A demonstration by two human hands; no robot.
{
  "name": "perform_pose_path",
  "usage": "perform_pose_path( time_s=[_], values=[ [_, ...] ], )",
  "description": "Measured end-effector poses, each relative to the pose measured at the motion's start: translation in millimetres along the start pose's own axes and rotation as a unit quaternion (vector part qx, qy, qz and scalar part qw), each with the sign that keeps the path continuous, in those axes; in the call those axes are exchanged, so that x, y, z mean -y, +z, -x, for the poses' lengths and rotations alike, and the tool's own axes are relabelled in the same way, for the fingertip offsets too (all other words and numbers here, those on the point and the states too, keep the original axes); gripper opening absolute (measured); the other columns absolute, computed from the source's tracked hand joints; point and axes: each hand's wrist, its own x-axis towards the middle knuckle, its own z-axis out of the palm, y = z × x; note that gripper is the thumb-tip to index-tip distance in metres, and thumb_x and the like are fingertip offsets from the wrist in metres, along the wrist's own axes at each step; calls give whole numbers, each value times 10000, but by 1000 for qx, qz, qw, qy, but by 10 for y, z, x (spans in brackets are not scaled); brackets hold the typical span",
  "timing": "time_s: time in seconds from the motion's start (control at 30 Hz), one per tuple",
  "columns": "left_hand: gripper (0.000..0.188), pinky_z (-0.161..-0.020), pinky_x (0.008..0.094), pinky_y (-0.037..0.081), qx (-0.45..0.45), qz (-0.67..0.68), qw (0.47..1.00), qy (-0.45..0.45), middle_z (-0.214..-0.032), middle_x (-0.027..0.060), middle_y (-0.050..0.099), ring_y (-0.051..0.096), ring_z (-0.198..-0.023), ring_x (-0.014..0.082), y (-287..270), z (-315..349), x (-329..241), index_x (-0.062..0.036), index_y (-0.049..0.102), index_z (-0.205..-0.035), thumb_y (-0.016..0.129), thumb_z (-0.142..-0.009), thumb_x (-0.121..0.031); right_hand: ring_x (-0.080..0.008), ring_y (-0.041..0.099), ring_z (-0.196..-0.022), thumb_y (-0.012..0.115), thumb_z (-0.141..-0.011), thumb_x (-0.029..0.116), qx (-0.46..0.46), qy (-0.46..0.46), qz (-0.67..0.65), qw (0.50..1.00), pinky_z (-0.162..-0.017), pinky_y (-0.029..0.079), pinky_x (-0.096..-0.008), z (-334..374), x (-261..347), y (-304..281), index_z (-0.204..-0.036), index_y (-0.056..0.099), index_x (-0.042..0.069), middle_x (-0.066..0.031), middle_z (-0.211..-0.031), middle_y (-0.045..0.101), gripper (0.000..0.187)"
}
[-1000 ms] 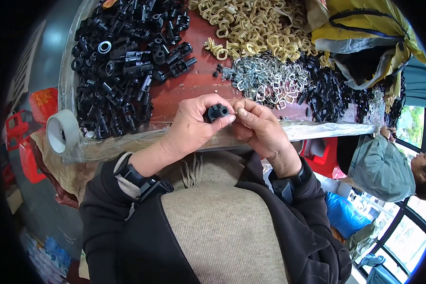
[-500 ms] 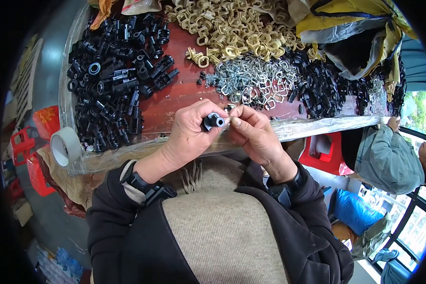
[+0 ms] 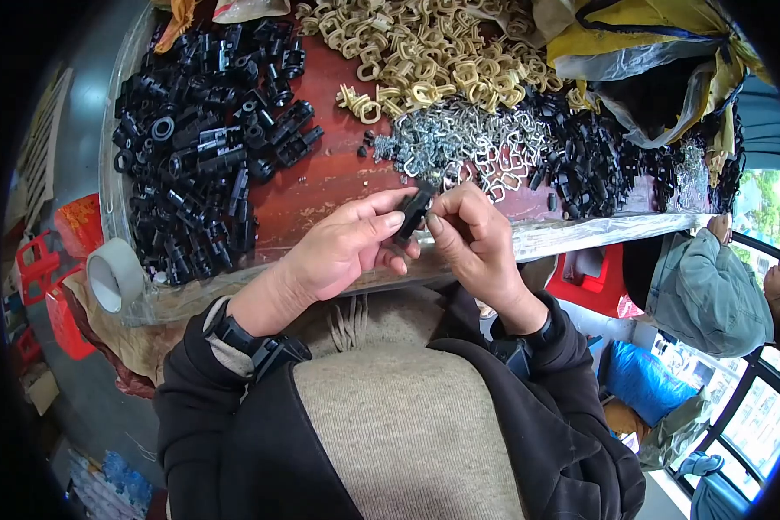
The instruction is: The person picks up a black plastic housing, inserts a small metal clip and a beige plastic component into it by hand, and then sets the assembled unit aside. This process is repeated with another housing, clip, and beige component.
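Note:
Between the fingers of my left hand (image 3: 345,238) is a black plastic cylindrical part (image 3: 413,215), tilted with its far end up and to the right. My right hand (image 3: 475,241) is pinched at the right side of that part; whether a small piece sits between its thumb and finger I cannot make out. Both hands are over the near edge of the red table (image 3: 325,186). Just beyond them lie small silvery metal clips (image 3: 503,156) and a heap of tiny grey metal pieces (image 3: 420,139).
Black plastic parts (image 3: 195,152) are heaped at the left, beige plastic pieces (image 3: 433,48) at the back, small black pieces (image 3: 589,160) at the right. A tape roll (image 3: 115,274) stands at the left edge. A yellow sack (image 3: 650,52) lies far right; another person (image 3: 711,282) sits beyond.
My left hand has turned the black part from end-on to side-on, and its fingers have spread. My right hand has shifted slightly right, its fingers still pinched.

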Motion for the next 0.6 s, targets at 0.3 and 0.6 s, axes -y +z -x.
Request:
perform_pose_path(
  time_s=[0.3,0.6],
  values=[
    [323,-688,219,450,-38,-77,996,15,-946,40,558,551,-781,107,-13,267,157,2,452,-1134,466,-860,-167,-187,476,-547,597,-680,-50,14,-78,112,991,-475,385,-269,132,302,122,-774,523,4,-75,-670,469,131],
    [299,-706,214,444,-36,-160,986,13,-950,35,562,539,-797,82,-30,269,188,6,499,-1087,496,-845,-170,-218,491,-540,604,-655,-43,74,-45,148,985,-472,394,-287,144,341,108,-749,540,13,-81,-660,473,127]
  ],
)
